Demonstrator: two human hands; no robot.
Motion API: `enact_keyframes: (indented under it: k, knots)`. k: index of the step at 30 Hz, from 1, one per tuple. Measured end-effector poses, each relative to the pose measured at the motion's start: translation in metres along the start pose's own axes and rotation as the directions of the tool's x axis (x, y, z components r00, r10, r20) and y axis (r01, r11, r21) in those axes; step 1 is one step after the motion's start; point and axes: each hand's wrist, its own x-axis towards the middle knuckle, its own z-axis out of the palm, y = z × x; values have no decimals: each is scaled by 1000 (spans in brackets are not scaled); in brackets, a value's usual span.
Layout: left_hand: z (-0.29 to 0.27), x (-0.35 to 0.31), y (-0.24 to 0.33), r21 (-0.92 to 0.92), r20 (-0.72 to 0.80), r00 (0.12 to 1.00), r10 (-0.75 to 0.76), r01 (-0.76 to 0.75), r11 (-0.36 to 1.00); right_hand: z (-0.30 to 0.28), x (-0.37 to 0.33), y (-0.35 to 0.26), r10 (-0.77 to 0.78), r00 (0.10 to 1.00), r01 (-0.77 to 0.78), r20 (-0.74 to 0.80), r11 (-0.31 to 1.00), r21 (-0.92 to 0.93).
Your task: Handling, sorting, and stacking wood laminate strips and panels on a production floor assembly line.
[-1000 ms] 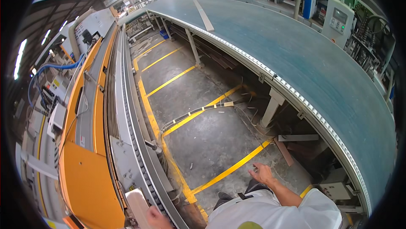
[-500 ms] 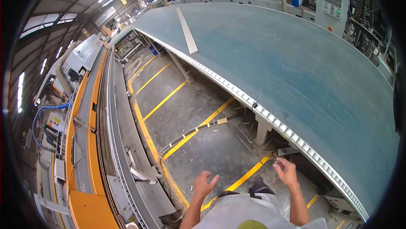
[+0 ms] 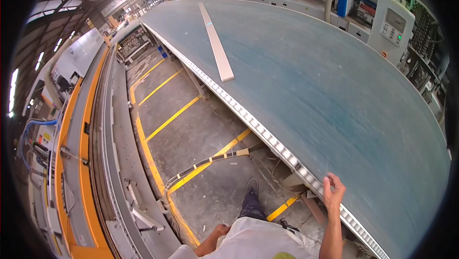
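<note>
My right hand [image 3: 333, 192] is raised at the near edge of a wide green conveyor belt [image 3: 306, 82], over its white ribbed side rail [image 3: 256, 124]. Its fingers are loosely bent and a little apart, with nothing visible in them. Low beside my white shirt is my left hand [image 3: 221, 231]; its fingers are mostly turned out of sight. On the far left part of the belt lies a long, narrow pale board [image 3: 217, 48], flat and with its near end close to the rail. Neither hand touches it.
Yellow lines [image 3: 173, 118] mark the concrete floor, and a taped cable bundle [image 3: 205, 162] crosses it. At left runs a machine with orange rails [image 3: 88, 173]. A control panel [image 3: 394, 27] stands beyond the belt at right. My shoe [image 3: 253, 185] is on the floor ahead.
I have moved forward, so the board appears nearer and larger. My right hand has risen to the belt's edge, while my left hand has dropped back beside my body.
</note>
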Motion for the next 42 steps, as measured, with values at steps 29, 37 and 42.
enact_keyframes:
  k: [29,37,42]
  knots:
    - [-329,64,42,-640,-476,865,-160,-216,737,361,219,-65,-75,978,172,195,821,-545]
    - [-438,68,141,-420,-601,768,220,-537,732,270,169,-125,-165,956,276,242,781,-560]
    - [-422,94,185,-673,-367,876,313,-482,561,187,43,-122,-101,968,220,232,789,-574]
